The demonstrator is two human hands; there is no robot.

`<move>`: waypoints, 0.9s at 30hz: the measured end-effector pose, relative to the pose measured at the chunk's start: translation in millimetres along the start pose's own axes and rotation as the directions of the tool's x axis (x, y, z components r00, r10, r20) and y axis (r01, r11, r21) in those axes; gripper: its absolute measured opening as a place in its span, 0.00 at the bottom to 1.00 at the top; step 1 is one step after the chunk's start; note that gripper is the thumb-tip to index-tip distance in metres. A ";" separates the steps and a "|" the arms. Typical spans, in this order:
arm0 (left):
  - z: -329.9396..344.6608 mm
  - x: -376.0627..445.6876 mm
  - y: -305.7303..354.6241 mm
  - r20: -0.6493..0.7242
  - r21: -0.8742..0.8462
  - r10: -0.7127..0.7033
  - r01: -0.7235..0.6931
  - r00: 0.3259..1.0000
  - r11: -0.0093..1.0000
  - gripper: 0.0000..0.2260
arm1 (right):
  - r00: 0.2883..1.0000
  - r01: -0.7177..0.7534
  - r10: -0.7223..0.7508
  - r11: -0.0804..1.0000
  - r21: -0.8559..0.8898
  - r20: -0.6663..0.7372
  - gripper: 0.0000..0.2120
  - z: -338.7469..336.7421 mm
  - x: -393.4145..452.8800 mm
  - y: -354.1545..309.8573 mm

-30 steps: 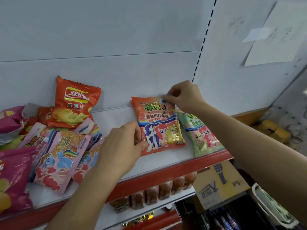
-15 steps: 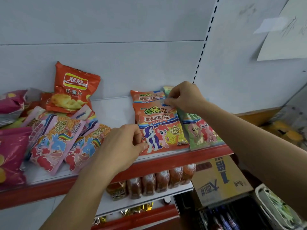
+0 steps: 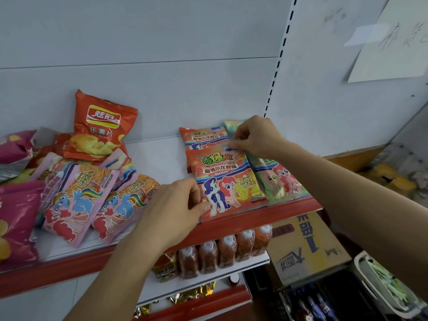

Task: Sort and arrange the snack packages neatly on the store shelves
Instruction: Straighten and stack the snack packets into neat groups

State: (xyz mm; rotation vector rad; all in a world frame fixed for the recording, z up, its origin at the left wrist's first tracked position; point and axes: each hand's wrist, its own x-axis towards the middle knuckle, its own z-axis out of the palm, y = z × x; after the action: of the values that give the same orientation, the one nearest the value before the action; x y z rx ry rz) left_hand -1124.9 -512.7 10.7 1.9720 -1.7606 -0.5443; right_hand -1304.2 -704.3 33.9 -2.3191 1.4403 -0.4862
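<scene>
An orange pony snack pack [image 3: 228, 181] lies at the front of the white shelf [image 3: 159, 158], overlapping a second orange pack [image 3: 203, 137] behind it. My left hand [image 3: 176, 209] pinches its lower left corner. My right hand [image 3: 253, 135] pinches its upper right corner. Green pony packs [image 3: 281, 179] lie just to its right, partly under my right forearm. To the left sits a loose heap of pink pony packs [image 3: 74, 195] and a red chip bag [image 3: 102, 128] leaning on the back wall.
Magenta bags [image 3: 16, 212] crowd the shelf's far left. The shelf has a red front lip [image 3: 254, 218]. Below, bottled drinks [image 3: 222, 253] line a lower shelf. A cardboard box [image 3: 308, 246] and a basket [image 3: 389, 286] stand at the lower right.
Both hands slid the orange pack toward the shelf's front edge, uncovering a second orange pack behind it. The view has shifted a little.
</scene>
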 end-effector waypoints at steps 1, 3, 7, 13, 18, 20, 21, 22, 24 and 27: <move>0.2 -0.6 -0.9 0.000 0.005 0.009 -0.009 1.000 1.000 0.13 | 1.000 -0.010 0.010 1.000 -0.008 -0.005 0.09 -0.6 -1.4 -0.1; -2.8 -0.4 -2.9 -0.015 0.011 0.044 -0.044 0.999 0.999 0.13 | 0.999 -0.024 0.023 0.999 -0.024 -0.042 0.10 -2.9 -2.9 0.1; -29.1 3.5 -8.0 -0.095 0.067 0.132 -0.126 0.987 0.990 0.11 | 0.991 -0.039 0.036 0.999 -0.025 -0.125 0.10 -6.9 -4.3 -9.3; -80.9 5.5 -52.5 -0.182 0.088 0.138 -0.124 0.973 0.988 0.07 | 0.993 0.044 -0.044 0.999 0.001 -0.106 0.06 15.8 -15.0 -73.1; -100.3 9.1 -108.5 -0.200 0.070 0.109 -0.096 0.974 0.993 0.07 | 0.982 0.171 -0.174 0.984 0.047 0.080 0.12 67.4 -21.0 -139.1; -95.7 10.3 -125.3 -0.198 0.080 0.127 -0.113 0.972 0.990 0.07 | 0.978 0.131 -0.137 0.990 0.044 0.160 0.20 90.3 -19.2 -156.4; -92.9 10.4 -132.0 -0.213 0.089 0.142 -0.126 0.967 0.988 0.07 | 0.979 0.101 -0.104 0.995 0.026 0.177 0.24 100.9 -17.7 -162.5; -91.0 10.2 -138.8 -0.231 0.093 0.159 -0.141 0.960 0.986 0.06 | 0.981 0.065 -0.066 0.998 0.011 0.182 0.26 109.8 -16.0 -168.2; -89.6 9.6 -147.6 -0.258 0.088 0.181 -0.163 0.949 0.983 0.07 | 0.979 -0.006 0.000 1.000 0.029 0.205 0.26 117.2 -13.9 -175.6; -94.2 13.3 -160.8 -0.298 0.121 0.172 -0.141 0.939 0.983 0.08 | 0.972 -0.047 0.020 0.992 0.114 0.234 0.17 109.5 -12.3 -179.6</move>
State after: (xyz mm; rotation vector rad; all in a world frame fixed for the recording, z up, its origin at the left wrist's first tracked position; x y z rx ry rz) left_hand -938.7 -504.9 -2.1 1.8401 -1.7509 -0.0906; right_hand -1118.4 -605.6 22.8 -2.1723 1.3007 -0.2712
